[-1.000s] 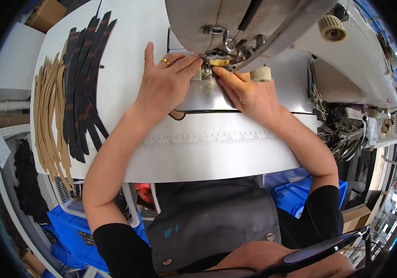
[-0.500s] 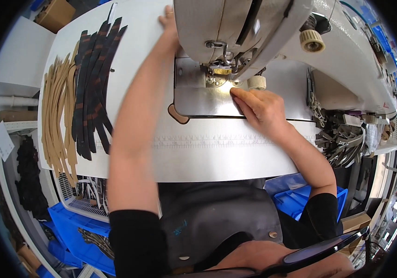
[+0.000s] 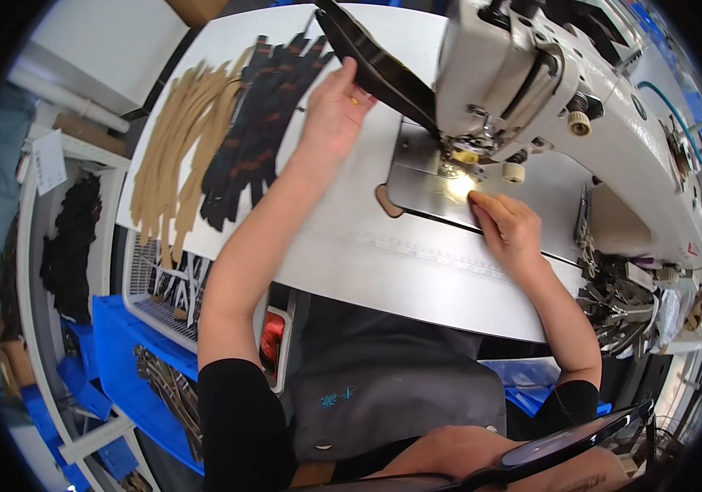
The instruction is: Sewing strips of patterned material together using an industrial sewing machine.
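Observation:
A long black strap (image 3: 384, 72) runs in a bundle from the far edge of the table to the needle area of the sewing machine (image 3: 490, 90). My left hand (image 3: 336, 111) is closed on its left side, with some fingers hidden behind it. On the metal bed plate (image 3: 421, 176), just in front of the lit presser foot (image 3: 459, 157), my right hand (image 3: 512, 230) has thumb and forefinger pinched together. Whatever lies in that pinch, if anything, is too small to make out.
Tan strips (image 3: 191, 139) and black strips with brown bands (image 3: 265, 123) lie on the white table (image 3: 343, 246) at left. A white basket (image 3: 134, 283) and a blue bin (image 3: 113, 344) stand below. Dark straps (image 3: 617, 303) are heaped at right.
My left hand has come from behind the machine head toward the left, bringing the black strap into view. My right hand keeps its pinch by the presser foot. The whole view has turned.

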Demonstrator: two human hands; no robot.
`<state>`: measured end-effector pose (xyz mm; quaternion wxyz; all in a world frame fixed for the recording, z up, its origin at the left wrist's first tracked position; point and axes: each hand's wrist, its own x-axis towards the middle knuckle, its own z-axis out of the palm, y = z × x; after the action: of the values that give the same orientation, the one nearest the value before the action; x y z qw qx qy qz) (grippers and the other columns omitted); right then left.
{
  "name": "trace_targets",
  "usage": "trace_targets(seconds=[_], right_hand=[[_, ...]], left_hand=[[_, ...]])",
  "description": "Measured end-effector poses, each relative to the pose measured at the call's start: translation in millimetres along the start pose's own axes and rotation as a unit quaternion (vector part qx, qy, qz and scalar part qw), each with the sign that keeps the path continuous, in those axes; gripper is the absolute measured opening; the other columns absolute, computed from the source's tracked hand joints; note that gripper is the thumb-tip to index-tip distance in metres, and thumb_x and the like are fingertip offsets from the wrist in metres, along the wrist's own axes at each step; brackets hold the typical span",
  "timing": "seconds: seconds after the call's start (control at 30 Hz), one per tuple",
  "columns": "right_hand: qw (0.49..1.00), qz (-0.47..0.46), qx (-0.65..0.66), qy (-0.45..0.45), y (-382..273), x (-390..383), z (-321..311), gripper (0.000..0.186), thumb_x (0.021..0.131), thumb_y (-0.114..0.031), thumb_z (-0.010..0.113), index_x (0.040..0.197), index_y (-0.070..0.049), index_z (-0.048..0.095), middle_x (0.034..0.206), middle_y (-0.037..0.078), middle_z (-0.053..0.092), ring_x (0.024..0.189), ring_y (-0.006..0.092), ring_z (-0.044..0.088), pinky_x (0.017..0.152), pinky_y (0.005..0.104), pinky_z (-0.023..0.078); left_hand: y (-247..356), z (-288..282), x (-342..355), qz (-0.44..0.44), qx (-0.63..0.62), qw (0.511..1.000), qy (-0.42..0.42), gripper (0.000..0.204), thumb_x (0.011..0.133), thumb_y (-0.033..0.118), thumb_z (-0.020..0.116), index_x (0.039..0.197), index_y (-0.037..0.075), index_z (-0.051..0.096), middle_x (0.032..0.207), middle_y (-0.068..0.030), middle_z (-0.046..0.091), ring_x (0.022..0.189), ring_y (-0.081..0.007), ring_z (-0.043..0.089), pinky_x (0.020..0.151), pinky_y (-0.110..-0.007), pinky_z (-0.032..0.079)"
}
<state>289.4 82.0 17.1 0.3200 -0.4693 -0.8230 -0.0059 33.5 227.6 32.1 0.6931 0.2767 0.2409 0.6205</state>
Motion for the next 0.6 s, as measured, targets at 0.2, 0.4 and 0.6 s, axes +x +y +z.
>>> trace_targets(seconds=[0.2,0.4,0.6], right_hand=[[1.0,0.017,-0.006,-0.001,-1,1,0,0.01,0.083,-0.009,0.068,0.093,-0.008,0.069,0.063,0.006,0.056,0.056,0.0255,0.058,0.051,0.0382,0.044],[1.0,0.001,0.012,-0.005,-8,15,7,0.01,0.084,-0.009,0.067,0.093,-0.007,0.069,0.064,0.006,0.057,0.056,0.025,0.058,0.051,0.0371,0.044],[1.0,0.015,0.019,-0.009,-3,7,-1,0.01,0.084,-0.009,0.066,0.093,-0.007,0.069,0.067,0.008,0.058,0.06,0.0274,0.059,0.055,0.0387,0.046]], left_hand=[[-8,5,38,0.036,0.069,0.996,0.042,0.011,0.092,0.016,0.063,0.088,0.006,0.062,0.085,-0.0016,0.065,0.079,-0.0098,0.059,0.075,-0.032,0.047],[-43,0,125,0.178,0.245,0.947,0.111,0.014,0.083,0.005,0.07,0.072,0.002,0.061,0.063,-0.0019,0.06,0.048,-0.0097,0.047,0.05,-0.025,0.041],[47,-5,106,0.125,-0.056,0.99,-0.019,0.015,0.095,0.015,0.06,0.102,0.002,0.058,0.106,-0.0093,0.06,0.097,-0.016,0.055,0.088,-0.034,0.045]])
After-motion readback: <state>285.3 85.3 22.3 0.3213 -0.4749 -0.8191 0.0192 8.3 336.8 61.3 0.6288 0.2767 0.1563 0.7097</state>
